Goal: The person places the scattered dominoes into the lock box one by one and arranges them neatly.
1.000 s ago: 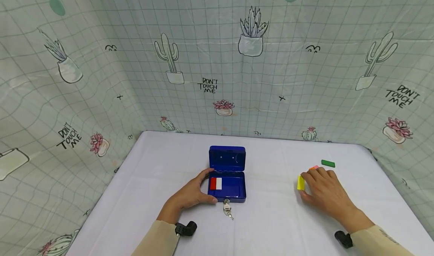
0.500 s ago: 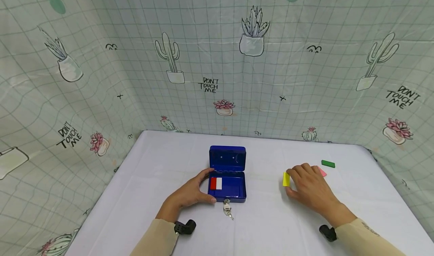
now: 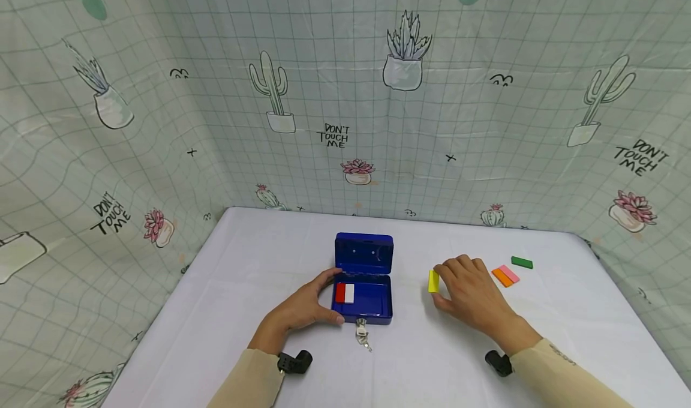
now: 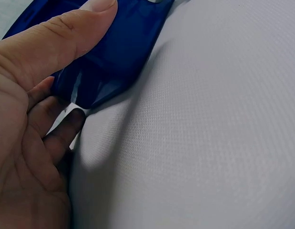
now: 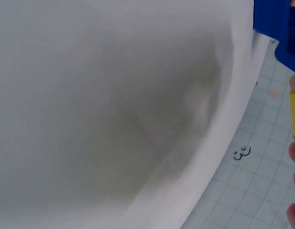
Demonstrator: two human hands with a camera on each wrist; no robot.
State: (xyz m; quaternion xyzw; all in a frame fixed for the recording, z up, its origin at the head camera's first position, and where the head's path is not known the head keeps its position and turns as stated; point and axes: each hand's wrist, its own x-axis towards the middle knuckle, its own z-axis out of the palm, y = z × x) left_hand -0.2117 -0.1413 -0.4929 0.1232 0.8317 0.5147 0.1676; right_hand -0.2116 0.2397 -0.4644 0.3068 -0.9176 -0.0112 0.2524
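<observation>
A small blue cash box (image 3: 370, 307) stands on the table with its lid up, and keys (image 3: 363, 339) hang from the lock at its front. Inside, at the left, a red block (image 3: 340, 293) and a white block (image 3: 349, 293) lie side by side. My left hand (image 3: 302, 308) grips the box's left side, thumb at the front corner and fingers toward the hinge; the left wrist view has the thumb over the blue wall. To the right of the box, my right hand (image 3: 469, 291) pinches a yellow block (image 3: 433, 281) between thumb and fingers, held above the tabletop.
Right of my right hand, an orange block (image 3: 502, 277) and a pink block (image 3: 510, 273) lie together on the white table (image 3: 270, 246). Behind them is a green block (image 3: 522, 262). A printed curtain (image 3: 324, 84) hangs around the table's back and sides.
My right hand has carried the yellow block leftward, toward the cash box, uncovering the orange and pink blocks. The left hand has stayed on the box.
</observation>
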